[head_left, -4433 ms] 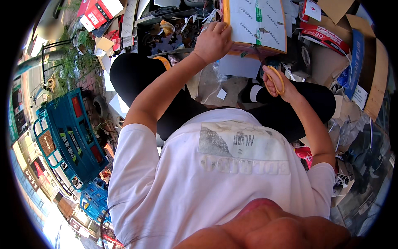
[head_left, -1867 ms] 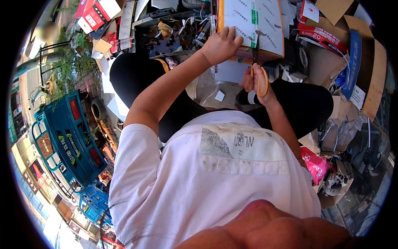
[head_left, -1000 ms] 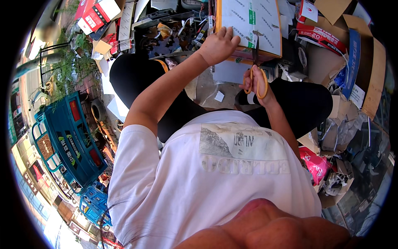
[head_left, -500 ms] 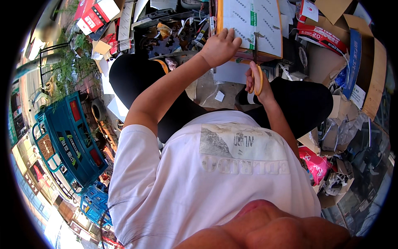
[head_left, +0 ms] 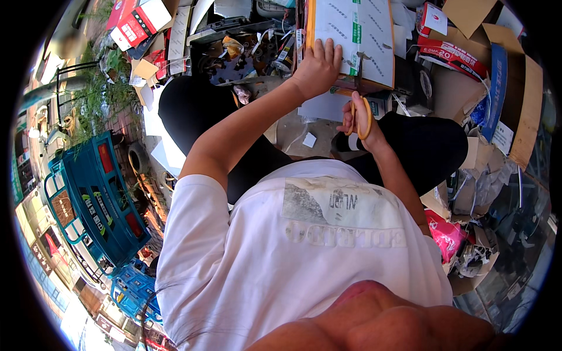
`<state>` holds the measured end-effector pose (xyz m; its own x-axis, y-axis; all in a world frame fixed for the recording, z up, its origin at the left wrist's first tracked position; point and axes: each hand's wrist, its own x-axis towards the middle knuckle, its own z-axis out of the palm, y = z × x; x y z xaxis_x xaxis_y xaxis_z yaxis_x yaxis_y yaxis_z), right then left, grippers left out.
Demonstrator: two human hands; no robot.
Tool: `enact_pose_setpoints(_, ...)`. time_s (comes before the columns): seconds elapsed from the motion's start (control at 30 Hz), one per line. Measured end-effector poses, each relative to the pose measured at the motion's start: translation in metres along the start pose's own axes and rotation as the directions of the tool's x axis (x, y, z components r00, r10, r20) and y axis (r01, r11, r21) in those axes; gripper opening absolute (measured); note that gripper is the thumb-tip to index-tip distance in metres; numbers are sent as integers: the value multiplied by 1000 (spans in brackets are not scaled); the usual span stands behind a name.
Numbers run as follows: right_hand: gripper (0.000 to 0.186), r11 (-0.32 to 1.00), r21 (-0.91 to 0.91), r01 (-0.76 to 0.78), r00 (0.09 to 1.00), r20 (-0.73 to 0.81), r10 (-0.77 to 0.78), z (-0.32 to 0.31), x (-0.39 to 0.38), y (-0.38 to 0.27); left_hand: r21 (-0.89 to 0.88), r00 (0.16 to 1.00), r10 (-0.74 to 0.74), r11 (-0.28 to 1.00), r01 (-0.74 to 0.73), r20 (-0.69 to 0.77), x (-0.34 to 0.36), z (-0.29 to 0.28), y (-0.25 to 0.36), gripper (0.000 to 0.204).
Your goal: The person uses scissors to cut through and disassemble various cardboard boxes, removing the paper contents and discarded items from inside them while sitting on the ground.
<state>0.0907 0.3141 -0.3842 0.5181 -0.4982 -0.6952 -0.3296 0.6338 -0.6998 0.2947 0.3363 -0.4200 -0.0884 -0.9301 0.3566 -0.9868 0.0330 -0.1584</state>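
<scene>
As the right hand (head_left: 361, 120) held yellow-looped metal scissors (head_left: 369, 114), the left hand (head_left: 317, 71) lay flat on a stiff-looking, edge-grippable, white cardboard box (head_left: 375, 26).

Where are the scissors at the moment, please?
In the head view, the scissors are in the right hand, above and slightly right of the picture's centre, reaching the near edge of the white-topped box.

Bright outdoor daylight at left | teal vehicle (head_left: 85, 169) near leafy green plants (head_left: 120, 79) | grey floor (head_left: 285, 124) above centre | dark, glossy surface (head_left: 518, 257) at lower right
</scene>
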Motion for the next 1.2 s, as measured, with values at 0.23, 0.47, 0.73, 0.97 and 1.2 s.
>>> enact_pose_setpoints(0.23, 56, 999, -15, 50, 998, -28, -51, 7, 14, -7, 56, 1000, 28, 998, -29, 5, 2, -5, 1, 51)
enact_pose_setpoints(0.47, 55, 995, 13, 99, 995, -12, -99, 10, 6, -5, -61, 999, -20, 998, 23, 51, 2, -6, -1, 57)
enact_pose_setpoints(0.73, 58, 998, 50, 43, 999, 2, -43, 14, 0, -4, 0, 997, -65, 998, 65, 45, 1, -5, 0, 63)
enact_pose_setpoints(0.97, 59, 994, 104, -27, 1000, 14, 26, 25, 8, -34, 108, 1000, -18, 994, 16, 9, 1, -4, -2, 54)
enact_pose_setpoints(1.2, 56, 970, 222, -104, 992, 94, 84, 20, 0, -33, 88, 999, -47, 995, 48, -15, -4, -4, 1, 52)
